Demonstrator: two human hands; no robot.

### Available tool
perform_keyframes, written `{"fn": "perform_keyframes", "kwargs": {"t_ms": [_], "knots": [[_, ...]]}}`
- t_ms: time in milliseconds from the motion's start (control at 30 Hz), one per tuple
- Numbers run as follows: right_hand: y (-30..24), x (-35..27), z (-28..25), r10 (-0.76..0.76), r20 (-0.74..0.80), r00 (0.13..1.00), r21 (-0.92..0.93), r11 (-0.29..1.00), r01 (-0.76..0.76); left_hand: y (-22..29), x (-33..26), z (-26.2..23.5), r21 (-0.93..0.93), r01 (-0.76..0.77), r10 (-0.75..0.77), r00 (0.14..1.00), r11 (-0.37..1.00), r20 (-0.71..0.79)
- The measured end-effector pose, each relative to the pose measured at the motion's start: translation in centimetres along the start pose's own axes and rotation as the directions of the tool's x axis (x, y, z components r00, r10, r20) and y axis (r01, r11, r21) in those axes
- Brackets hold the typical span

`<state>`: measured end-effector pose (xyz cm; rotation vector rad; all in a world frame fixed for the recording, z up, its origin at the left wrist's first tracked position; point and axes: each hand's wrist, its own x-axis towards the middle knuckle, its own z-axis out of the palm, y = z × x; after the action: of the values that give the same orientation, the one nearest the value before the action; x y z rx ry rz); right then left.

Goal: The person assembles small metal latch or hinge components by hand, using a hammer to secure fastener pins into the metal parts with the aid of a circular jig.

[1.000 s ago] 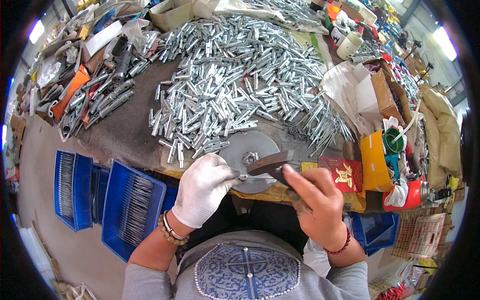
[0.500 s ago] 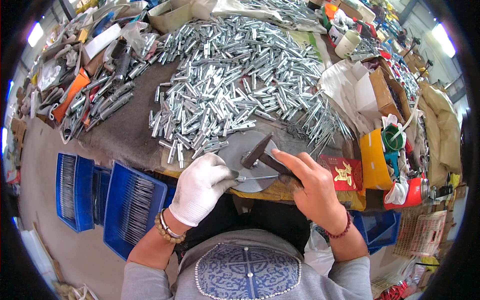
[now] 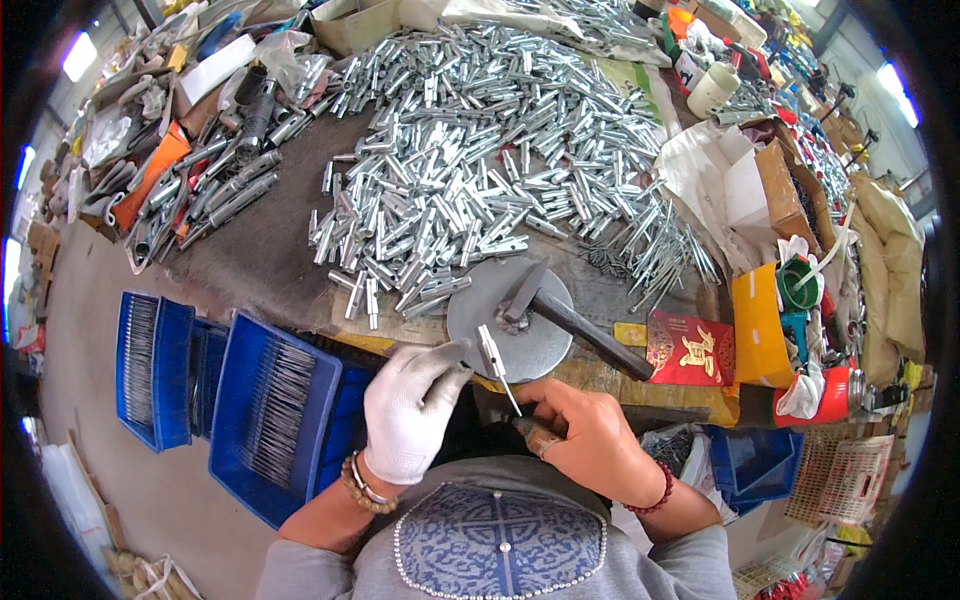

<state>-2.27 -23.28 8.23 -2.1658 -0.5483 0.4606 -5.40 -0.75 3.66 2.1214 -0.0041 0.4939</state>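
My right hand [image 3: 590, 430], bare apart from a dark covering on a digit, pinches the lower end of a thin metal rod [image 3: 510, 396]. A short silvery metal tube [image 3: 490, 350] sits on the rod's upper end, tilted over the near edge of a round metal plate [image 3: 470, 318]. Just left of the tube, my left hand [image 3: 405, 410] in a white glove with grey-stained fingertips holds nothing, its thumb and fingers parted. Across the plate lies a hammer [image 3: 585, 330], its head near the plate's middle and its dark handle pointing to the near right.
A large heap of metal tubes [image 3: 450, 170] covers the table beyond the plate, with loose thin rods [image 3: 665, 250] at its right. Blue bins [image 3: 330, 400] holding finished-looking rods stand at the left. A red envelope [image 3: 690, 350] and yellow box [image 3: 760, 325] lie right.
My right hand has let go of the hammer, which now lies on the plate, and has taken the rod's near end. My left hand has released the piece, which now points upward.
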Motion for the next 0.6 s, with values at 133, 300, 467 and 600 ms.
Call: {"fn": "perform_keyframes", "kwargs": {"t_ms": [133,300,467,600], "knots": [[0.2,-0.7,1.6,0.098,0.058,0.994,0.208,0.972,-0.108,0.3,-2.4,0.6,-0.324,0.463,-0.389,0.881,0.825,0.268],[-0.2,-1.1,2.7,0.118,0.071,0.990,0.193,0.973,-0.130,1.7,-1.8,0.5,-0.433,0.602,-0.501,0.799,0.671,0.333],[-1.2,-0.9,4.0,0.040,0.054,0.998,0.091,0.995,-0.045,1.2,-1.9,0.2,-0.581,0.556,-0.476,0.826,0.594,0.303],[-1.4,-0.5,2.5,0.012,-0.051,0.999,0.124,0.992,-0.006,-1.0,-2.4,-1.5,-0.599,0.445,-0.454,0.879,0.666,0.147]]}}
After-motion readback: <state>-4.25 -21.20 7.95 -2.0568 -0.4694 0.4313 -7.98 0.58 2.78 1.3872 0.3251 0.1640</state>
